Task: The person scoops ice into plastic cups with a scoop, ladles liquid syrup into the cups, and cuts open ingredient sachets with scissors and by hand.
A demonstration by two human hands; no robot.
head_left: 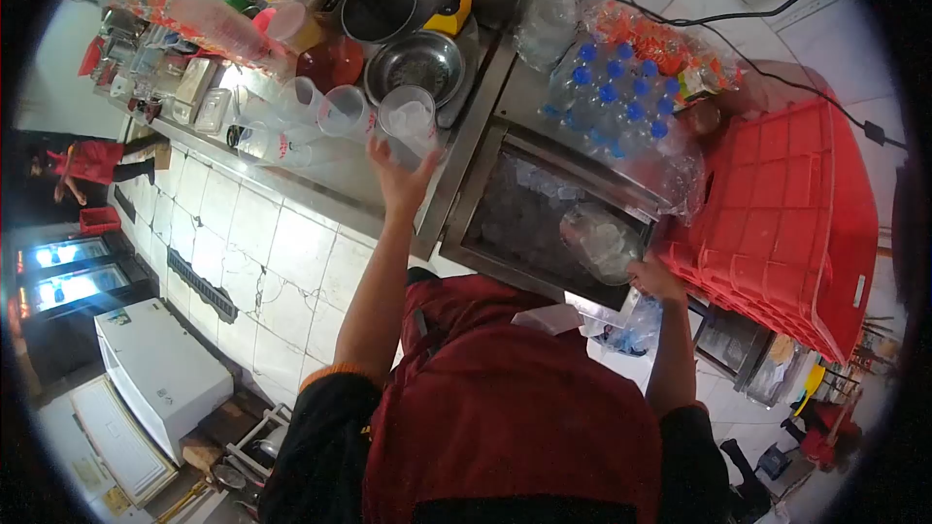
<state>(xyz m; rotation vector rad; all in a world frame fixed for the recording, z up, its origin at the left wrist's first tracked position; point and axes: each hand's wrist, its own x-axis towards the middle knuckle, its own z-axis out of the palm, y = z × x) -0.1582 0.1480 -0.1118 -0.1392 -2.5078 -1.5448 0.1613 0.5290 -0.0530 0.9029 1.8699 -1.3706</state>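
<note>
My left hand (400,178) is closed around the lower part of a clear plastic cup (409,123) on the steel counter, with what looks like ice inside it. A second clear cup (344,112) stands just to its left. My right hand (657,278) grips a clear scoop (600,243) filled with ice cubes. The scoop is over the near right part of a steel ice bin (473,168), where loose ice (534,180) lies. Whether the scoop touches the ice below, I cannot tell.
Metal bowls (416,71) sit behind the cups. Water bottles with blue caps (621,87) stand wrapped beyond the bin. A large red crate (767,223) borders the right side. Black cables (680,21) cross the upper right. Another person (92,163) is at far left.
</note>
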